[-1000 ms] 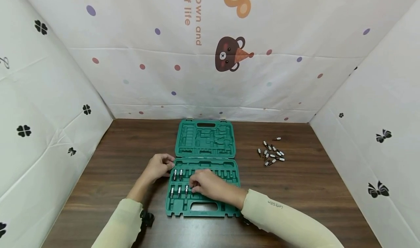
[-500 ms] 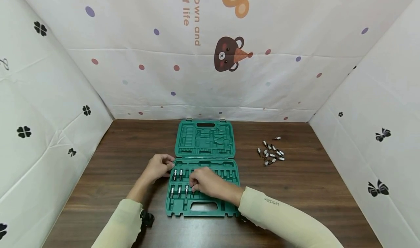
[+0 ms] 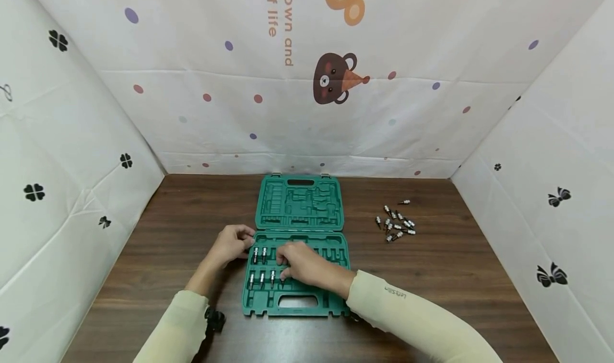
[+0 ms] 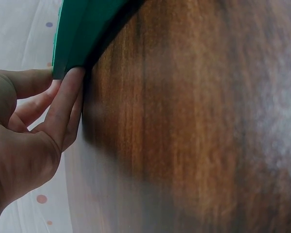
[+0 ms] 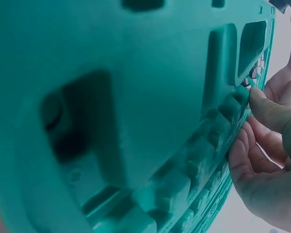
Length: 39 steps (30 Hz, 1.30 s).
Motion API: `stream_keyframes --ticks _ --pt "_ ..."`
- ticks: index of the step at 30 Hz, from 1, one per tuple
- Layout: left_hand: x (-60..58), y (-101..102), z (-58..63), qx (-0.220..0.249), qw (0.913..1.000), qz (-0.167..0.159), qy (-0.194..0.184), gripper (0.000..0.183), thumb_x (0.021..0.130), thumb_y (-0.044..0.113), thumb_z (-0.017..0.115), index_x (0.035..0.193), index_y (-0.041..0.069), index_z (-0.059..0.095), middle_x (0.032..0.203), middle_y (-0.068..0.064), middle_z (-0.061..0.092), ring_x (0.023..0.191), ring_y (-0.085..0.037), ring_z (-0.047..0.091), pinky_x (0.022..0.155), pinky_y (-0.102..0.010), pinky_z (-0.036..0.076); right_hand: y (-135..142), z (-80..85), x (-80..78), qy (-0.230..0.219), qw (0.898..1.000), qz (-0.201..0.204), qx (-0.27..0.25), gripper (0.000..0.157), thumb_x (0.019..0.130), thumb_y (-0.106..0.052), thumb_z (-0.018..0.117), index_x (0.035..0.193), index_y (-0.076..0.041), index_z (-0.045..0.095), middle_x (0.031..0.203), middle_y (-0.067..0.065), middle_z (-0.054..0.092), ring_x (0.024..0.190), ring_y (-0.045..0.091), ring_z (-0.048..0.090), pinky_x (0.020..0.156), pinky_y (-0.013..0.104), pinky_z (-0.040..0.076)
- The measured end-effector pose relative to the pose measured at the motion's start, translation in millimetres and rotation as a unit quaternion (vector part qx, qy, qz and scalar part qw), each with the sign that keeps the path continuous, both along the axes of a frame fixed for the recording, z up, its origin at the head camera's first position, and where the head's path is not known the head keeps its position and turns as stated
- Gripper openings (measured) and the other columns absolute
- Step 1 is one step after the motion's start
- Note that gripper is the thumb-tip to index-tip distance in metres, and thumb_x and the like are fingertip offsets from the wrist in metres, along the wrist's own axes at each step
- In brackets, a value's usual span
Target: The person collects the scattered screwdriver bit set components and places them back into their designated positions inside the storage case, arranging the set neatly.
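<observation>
A green tool case (image 3: 249,299) lies unfolded on the table, its moulded lid (image 3: 299,203) toward the wall. My left hand (image 3: 232,244) grips the left edge of the tray; in the left wrist view thumb and fingers (image 4: 63,104) pinch the case's corner (image 4: 72,53). Over the tray's middle, my right hand (image 3: 302,264) touches a bit socket (image 3: 282,283) with its thumb, in the near row. The right wrist view has that thumb (image 5: 266,109) at the socket and the other fingers apart from it. Left of it sit several bit sockets (image 3: 262,280), and two more (image 3: 264,255) behind.
Loose bit sockets (image 3: 395,227) lie in a pile on the brown wooden table (image 3: 431,277), right of the case. White printed cloth (image 3: 216,123) walls the table at the back and both sides. The case has a handle opening (image 3: 298,302) at its near edge.
My right hand has shifted slightly away from me. Its index finger and thumb have spread apart, and more of the near-row bit socket shows. The left hand holds still.
</observation>
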State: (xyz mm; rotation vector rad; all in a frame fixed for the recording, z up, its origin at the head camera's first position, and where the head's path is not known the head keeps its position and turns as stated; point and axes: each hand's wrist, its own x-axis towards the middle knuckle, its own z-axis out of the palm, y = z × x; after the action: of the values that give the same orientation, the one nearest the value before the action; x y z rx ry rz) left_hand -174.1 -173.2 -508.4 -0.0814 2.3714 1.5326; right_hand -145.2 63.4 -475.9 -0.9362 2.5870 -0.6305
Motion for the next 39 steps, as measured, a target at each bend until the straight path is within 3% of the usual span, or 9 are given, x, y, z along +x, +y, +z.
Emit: stream_keyframes --ticks 9,25,33,39 --pt "0.9 -2 -0.5 0.005 1.0000 -0.001 -0.003 0.021 0.103 0.002 0.059 0.122 -0.004 0.067 0.105 -0.018 0.065 0.089 -0.023 0.068 0.073 -0.040 0.065 -2 2.3 -2.7 -0.035 0.999 -0.011 -0.009 0.023 0.083 -0.021 0.088 0.091 -0.017 0.067 0.085 -0.006 0.062 0.073 0.002 0.053 0.064 0.018 0.049" --pt "-1.0 -2 -1.0 0.005 1.0000 -0.001 0.004 0.021 0.103 0.001 0.059 0.122 -0.005 0.067 0.105 -0.018 0.065 0.086 -0.021 0.068 0.073 -0.041 0.066 -1 1.1 -7.9 -0.037 0.999 0.003 -0.007 0.019 0.086 -0.022 0.085 0.092 -0.018 0.068 0.086 -0.009 0.062 0.077 0.001 0.055 0.067 0.018 0.051" --pt "0.9 -2 -2.4 0.004 1.0000 -0.003 -0.001 0.021 0.103 0.002 0.060 0.122 -0.004 0.067 0.103 -0.017 0.065 0.088 -0.023 0.068 0.073 -0.040 0.065 11 -4.1 -6.6 -0.032 0.998 0.033 -0.034 0.018 0.089 -0.015 0.082 0.101 -0.018 0.069 0.098 -0.006 0.066 0.087 0.000 0.059 0.076 0.014 0.053" --pt "-0.5 -1 -2.5 0.004 0.9999 -0.008 0.004 0.022 0.103 0.001 0.059 0.123 -0.005 0.066 0.102 -0.017 0.064 0.090 -0.023 0.068 0.074 -0.040 0.066 24 0.9 -8.2 -0.037 0.997 0.027 -0.056 0.023 0.092 -0.011 0.079 0.114 -0.014 0.071 0.109 -0.001 0.070 0.096 0.004 0.063 0.082 0.016 0.055"
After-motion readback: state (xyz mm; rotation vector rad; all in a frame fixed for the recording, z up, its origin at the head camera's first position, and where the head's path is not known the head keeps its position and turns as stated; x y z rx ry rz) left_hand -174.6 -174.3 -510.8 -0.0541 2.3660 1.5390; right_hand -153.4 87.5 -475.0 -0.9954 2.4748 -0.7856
